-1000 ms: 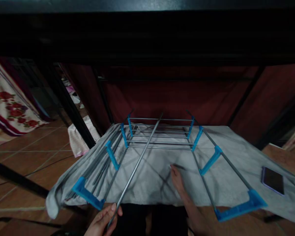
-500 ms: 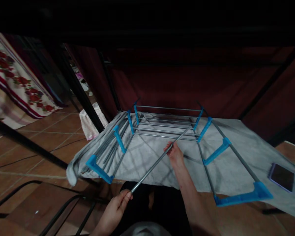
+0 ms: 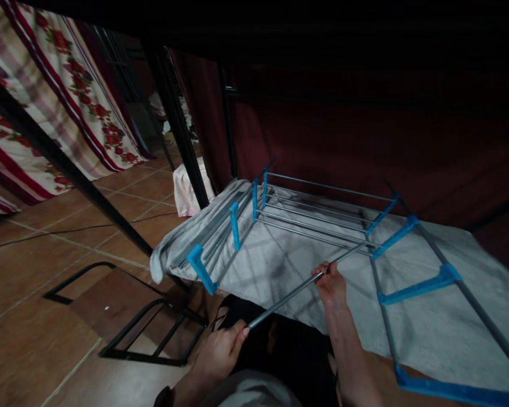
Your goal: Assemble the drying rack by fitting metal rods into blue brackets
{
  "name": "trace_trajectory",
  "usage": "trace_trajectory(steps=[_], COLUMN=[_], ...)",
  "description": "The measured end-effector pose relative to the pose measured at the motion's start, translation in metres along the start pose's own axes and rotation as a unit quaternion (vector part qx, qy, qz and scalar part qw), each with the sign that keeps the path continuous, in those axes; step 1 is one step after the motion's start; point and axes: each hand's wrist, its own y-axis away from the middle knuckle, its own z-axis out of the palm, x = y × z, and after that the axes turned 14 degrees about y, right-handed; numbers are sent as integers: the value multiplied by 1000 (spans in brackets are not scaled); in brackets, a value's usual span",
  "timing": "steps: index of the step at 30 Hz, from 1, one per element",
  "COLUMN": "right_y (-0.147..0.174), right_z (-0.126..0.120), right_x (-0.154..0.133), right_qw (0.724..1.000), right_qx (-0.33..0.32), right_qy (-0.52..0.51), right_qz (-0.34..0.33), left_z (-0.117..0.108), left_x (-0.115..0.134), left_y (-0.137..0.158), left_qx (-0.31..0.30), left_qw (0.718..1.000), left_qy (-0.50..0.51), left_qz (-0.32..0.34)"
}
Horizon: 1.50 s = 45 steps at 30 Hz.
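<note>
My left hand [image 3: 225, 346] is closed round the near end of a thin grey metal rod [image 3: 286, 298]. Further up the same rod, my right hand [image 3: 331, 287] grips it with curled fingers. The rod slants away to the right, its far end close to a lower blue bracket [image 3: 393, 237] on the right of a partly built rack. Several metal crossbars [image 3: 309, 228] span the rack's far part between blue plastic brackets. On the left side, another blue bracket [image 3: 201, 270] stands up at the near end.
A grey cloth [image 3: 275, 265] covers the surface beneath the rack. Several loose rods [image 3: 214, 240] lie on its left part. Dark metal posts [image 3: 182, 130] rise around it. A black-framed piece with a brown panel [image 3: 114, 299] sits on the tiled floor at left, near a floral curtain [image 3: 85, 90].
The view has swung left, so the rack sits further right and the phone has left the picture. Both hands still hold the rod, whose far end is nearer the right bracket.
</note>
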Motion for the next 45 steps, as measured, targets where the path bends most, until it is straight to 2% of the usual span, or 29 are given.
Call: trace_trajectory(steps=[7, 12, 16, 20, 24, 26, 28, 30, 31, 33, 35, 38, 40, 42, 45], right_y=[-7, -21, -31, -33, -26, -20, -16, -15, -17, -22, -29, -40, -47, -53, -62], right_z=[-28, -52, -67, -71, -71, -67, -59, -46, -38, -20, -1, 22, 35, 47, 66], right_x=[11, 15, 19, 22, 21, 20, 18, 12, 8, -1, -9, -18, -23, -28, -39], right_qw=[999, 997, 995, 990, 982, 967, 944, 905, 869, 765, 650, 511, 444, 402, 363], right_qx=[30, 71, 54, 44, 24, 8, 8, 38, 57, 65, 17, -71, -105, -126, -152], right_qy=[-28, 14, 72, 129, 175, 234, 320, 424, 479, 584, 670, 764, 806, 830, 842], right_qz=[14, 31, 38, 29, 67, 99, 82, -25, -106, -263, -358, -389, -378, -366, -369], left_z=[-4, -18, -21, -23, -31, -36, -41, -48, -52, -60, -68, -75, -77, -80, -85], left_x=[0, 5, 26, 39, 34, 32, 33, 38, 41, 48, 52, 53, 53, 56, 64], left_y=[-16, -55, -91, -126, -159, -173, -185, -193, -197, -203, -210, -222, -231, -241, -251], left_qx=[-6, -4, 3, 26, 71, 72, 76, 92, 98, 105, 111, 130, 137, 134, 139], left_qw=[998, 989, 980, 971, 959, 955, 949, 941, 937, 928, 922, 915, 910, 906, 900], left_qy=[-45, -119, -159, -179, -206, -214, -218, -222, -225, -232, -233, -220, -213, -209, -198], left_qz=[47, 82, 118, 158, 180, 194, 214, 238, 250, 271, 288, 311, 327, 341, 364])
